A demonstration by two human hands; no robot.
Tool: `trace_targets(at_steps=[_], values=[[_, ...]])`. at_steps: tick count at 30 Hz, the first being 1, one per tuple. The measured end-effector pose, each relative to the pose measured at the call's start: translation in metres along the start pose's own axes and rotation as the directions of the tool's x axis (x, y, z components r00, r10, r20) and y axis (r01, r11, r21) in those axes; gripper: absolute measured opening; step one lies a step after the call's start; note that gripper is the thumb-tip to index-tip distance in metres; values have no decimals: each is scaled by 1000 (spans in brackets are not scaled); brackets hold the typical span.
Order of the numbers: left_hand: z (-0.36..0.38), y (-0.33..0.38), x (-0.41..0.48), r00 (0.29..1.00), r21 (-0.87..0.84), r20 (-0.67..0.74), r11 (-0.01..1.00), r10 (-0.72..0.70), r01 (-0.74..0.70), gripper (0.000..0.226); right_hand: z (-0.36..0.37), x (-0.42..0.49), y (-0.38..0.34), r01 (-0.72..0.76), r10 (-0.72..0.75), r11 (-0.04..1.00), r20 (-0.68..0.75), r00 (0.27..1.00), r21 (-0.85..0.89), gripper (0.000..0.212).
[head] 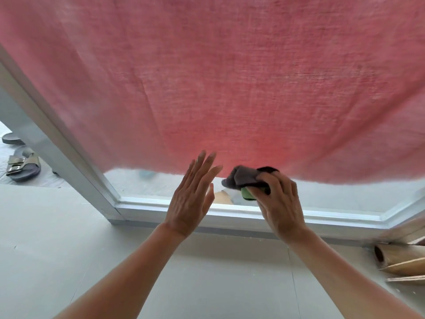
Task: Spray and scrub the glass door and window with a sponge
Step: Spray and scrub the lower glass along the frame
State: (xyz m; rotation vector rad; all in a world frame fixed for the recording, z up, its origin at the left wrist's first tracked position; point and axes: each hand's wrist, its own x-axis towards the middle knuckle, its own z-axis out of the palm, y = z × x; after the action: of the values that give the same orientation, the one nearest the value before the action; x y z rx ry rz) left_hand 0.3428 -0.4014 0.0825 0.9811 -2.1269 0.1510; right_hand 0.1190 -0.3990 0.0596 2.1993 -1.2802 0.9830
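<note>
Low down, right grip clutches sponge against glass; left grip spread flat.

Green sponge with dark scouring layer, at 5 o'clock from view centre, set against the lower strip of the upright, white-framed glass pane.

Curtain salmon-pink, woven; sponge green; cloth grey, perhaps black-edged.

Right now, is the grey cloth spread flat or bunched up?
Bunched: the grey cloth is wadded over a green sponge, both gripped by the curled right hand.
</note>
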Motion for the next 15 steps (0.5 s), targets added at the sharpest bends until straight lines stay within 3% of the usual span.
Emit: trace_targets(at_steps=[5,9,12,15], values=[[-15,-12,-5,999,7,-23,999,-39,40,61,-48,89,-10,6,10,998,-291,957,55,22],[-25,-18,-12,995,5,-42,996,-91,91,63,-69,151,-20,-26,45,999,-467,883,46,26],[-31,-23,-16,992,11,-58,994,-110,111,63,-58,148,-28,12,-17,1000,-472,882,-13,20],[-34,-27,-18,988,11,-75,991,-134,135,61,-28,117,-34,136,-142,990,-350,926,-42,18]])
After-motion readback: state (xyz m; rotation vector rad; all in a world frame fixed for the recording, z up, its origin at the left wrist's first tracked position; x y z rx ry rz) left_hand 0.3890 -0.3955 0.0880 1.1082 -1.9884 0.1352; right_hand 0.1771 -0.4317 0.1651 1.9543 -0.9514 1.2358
